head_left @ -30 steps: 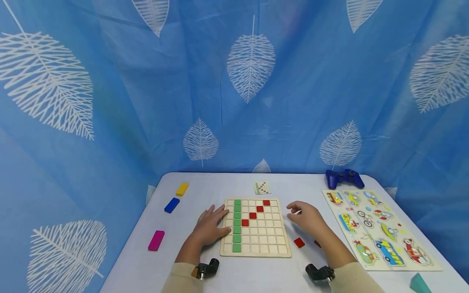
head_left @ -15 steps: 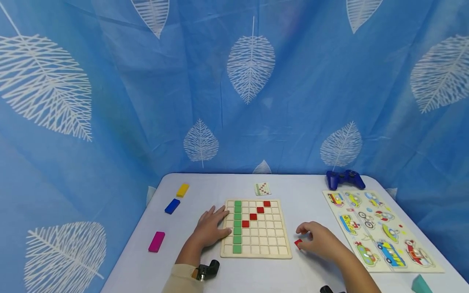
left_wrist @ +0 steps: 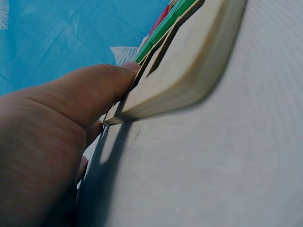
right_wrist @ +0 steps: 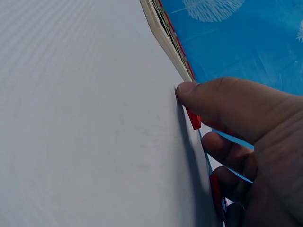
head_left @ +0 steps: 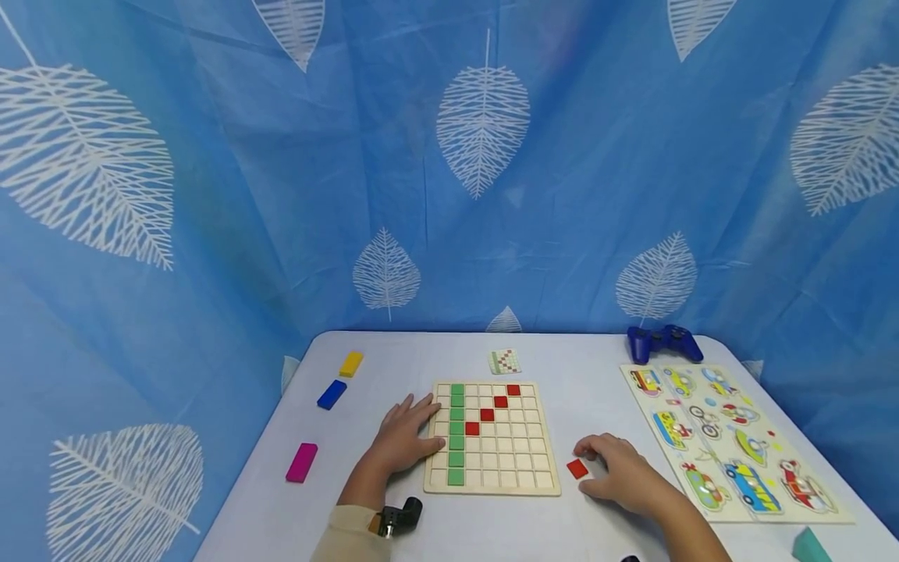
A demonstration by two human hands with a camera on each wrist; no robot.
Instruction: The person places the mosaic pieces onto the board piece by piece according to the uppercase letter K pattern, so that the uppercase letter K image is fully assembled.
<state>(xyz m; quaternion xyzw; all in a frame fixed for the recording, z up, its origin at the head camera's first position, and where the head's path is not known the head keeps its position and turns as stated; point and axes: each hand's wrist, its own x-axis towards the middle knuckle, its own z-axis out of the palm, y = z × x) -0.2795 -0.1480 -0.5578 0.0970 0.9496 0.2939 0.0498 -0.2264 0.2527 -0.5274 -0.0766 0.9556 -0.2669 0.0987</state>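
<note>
A square wooden grid board (head_left: pixel 506 484) lies on the table, with a column of green tiles (head_left: pixel 456 442) and a diagonal of red tiles (head_left: pixel 487 415). My left hand (head_left: pixel 403 441) rests at its left edge, fingers spread. In the left wrist view the thumb (left_wrist: pixel 106 80) touches the board's edge. To the right of the board, my right hand (head_left: pixel 621 476) is around a loose red tile (head_left: pixel 577 468), thumb and index finger apart on either side of it. A second red tile (right_wrist: pixel 217 196) shows by the lower fingers in the right wrist view, hidden from the head view.
A small pattern card (head_left: pixel 504 361) lies behind the board. Yellow (head_left: pixel 351 364), blue (head_left: pixel 332 394) and magenta (head_left: pixel 301 463) blocks are at left. A vehicle puzzle board (head_left: pixel 730 511), a game controller (head_left: pixel 663 343) and a teal block (head_left: pixel 810 546) are at right.
My right hand has come down and toward me from beside the board's upper right to the loose red tile, covering the second one. The left hand stays in place.
</note>
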